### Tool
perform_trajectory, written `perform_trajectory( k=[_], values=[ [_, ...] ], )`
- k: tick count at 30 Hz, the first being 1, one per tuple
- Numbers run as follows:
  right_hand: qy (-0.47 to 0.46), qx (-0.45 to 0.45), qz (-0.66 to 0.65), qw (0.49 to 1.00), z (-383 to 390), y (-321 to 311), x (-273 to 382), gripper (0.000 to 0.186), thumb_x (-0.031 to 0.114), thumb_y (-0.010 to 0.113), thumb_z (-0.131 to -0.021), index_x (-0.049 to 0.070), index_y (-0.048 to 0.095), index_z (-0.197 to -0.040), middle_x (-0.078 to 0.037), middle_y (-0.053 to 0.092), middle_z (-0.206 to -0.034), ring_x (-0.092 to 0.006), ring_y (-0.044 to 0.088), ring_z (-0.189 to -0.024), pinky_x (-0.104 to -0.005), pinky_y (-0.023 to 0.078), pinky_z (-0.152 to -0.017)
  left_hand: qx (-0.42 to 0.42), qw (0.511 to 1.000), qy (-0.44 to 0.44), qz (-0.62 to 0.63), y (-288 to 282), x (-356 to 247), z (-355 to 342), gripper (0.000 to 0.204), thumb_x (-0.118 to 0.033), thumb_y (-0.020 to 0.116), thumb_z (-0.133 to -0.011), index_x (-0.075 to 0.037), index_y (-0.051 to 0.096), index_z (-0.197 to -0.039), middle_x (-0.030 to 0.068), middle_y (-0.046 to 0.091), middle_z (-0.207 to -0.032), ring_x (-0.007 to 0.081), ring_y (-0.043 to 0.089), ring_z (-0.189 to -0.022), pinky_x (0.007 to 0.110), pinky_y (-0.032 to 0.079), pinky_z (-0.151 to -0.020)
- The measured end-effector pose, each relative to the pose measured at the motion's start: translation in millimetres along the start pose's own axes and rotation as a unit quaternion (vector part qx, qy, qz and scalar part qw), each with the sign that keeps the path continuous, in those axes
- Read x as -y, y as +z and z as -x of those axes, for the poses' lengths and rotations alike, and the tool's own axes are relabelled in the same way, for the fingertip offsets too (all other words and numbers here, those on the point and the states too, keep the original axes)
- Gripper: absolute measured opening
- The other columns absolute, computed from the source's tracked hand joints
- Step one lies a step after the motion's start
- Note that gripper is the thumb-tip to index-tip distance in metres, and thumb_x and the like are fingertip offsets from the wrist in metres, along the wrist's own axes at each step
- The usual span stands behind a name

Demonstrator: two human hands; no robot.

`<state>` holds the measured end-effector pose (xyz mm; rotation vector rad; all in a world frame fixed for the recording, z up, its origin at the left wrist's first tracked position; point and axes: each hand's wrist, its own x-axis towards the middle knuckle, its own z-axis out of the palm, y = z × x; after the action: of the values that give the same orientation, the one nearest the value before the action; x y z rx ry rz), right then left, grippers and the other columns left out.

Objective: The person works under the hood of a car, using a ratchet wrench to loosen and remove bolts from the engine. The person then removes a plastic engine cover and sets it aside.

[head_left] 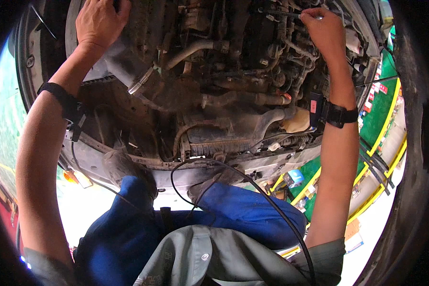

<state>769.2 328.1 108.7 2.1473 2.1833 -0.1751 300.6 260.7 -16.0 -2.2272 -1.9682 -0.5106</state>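
Both my arms reach into the dirty engine bay [243, 86] of a vehicle. My left hand [100, 24] is at the far left over the engine bay, above a grey duct [119, 64] with a metal clamp [140, 82] at its end. Its fingertips run out of the picture at the top, so their grip cannot be made out. At the far right, my right hand [324, 31] is closed, thumb and finger pinched together, above hoses and wiring [295, 47]. A small shiny bit shows at its fingers, and a slim dark rod lies just to their left; what they hold is unclear.
A curved hose [190, 50] crosses the engine's middle. Near the front edge are a radiator [219, 145] and a beige reservoir [298, 120]. My shoes [121, 167] stand at the front body panel. A black cable [271, 200] loops over my blue trousers. Yellow-edged shelving [391, 124] stands at right.
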Motion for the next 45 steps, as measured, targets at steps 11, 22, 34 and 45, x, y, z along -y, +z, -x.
perform_trajectory(
  k=[11, 22, 34, 45],
  values=[
    [-0.230, 0.138, 0.137, 0.953, -42, -48, 76, 0.022, 0.018, 0.070, -0.087, 0.002, 0.074, -0.101, -0.019, 0.075, -0.099, -0.0366, 0.070, -0.092, -0.0491, 0.056, -0.080, 0.025, 0.999, -0.006, -0.046, 5, 3, 1, 0.027, -0.040, 0.055, -0.103, -0.015, 0.060, -0.110, 0.0088, 0.066, -0.110, 0.0366, 0.065, -0.109, 0.047, 0.053, -0.090],
    [-0.145, 0.178, 0.159, 0.960, -91, -17, 80, 0.020, 0.016, 0.068, -0.081, -0.003, 0.073, -0.083, -0.024, 0.066, -0.074, -0.0417, 0.065, -0.070, -0.0530, 0.052, -0.067, 0.032, 0.999, -0.024, 0.014, -11, -8, 0, 0.019, -0.026, 0.059, -0.098, -0.008, 0.055, -0.102, 0.0147, 0.057, -0.101, 0.0387, 0.059, -0.098, 0.048, 0.048, -0.085],
    [-0.209, 0.202, 0.204, 0.935, -80, 43, 49, 0.054, 0.039, 0.070, -0.093, -0.001, 0.061, -0.128, -0.021, 0.072, -0.107, -0.0392, 0.069, -0.099, -0.0524, 0.056, -0.085, 0.013, 1.000, -0.009, -0.014, -4, -2, 0, 0.023, -0.035, 0.058, -0.101, -0.013, 0.060, -0.105, 0.0090, 0.065, -0.106, 0.0358, 0.064, -0.106, 0.047, 0.053, -0.087],
    [0.059, 0.366, -0.312, 0.875, -13, 54, -44, 0.052, 0.055, 0.065, -0.101, 0.003, 0.068, -0.105, -0.002, 0.062, -0.080, -0.0126, 0.061, -0.071, -0.0314, 0.050, -0.060, -0.004, 1.000, -0.016, -0.023, -6, -9, -2, 0.024, -0.035, 0.059, -0.100, -0.011, 0.060, -0.105, 0.0100, 0.065, -0.107, 0.0364, 0.064, -0.106, 0.047, 0.053, -0.087]
  ],
)
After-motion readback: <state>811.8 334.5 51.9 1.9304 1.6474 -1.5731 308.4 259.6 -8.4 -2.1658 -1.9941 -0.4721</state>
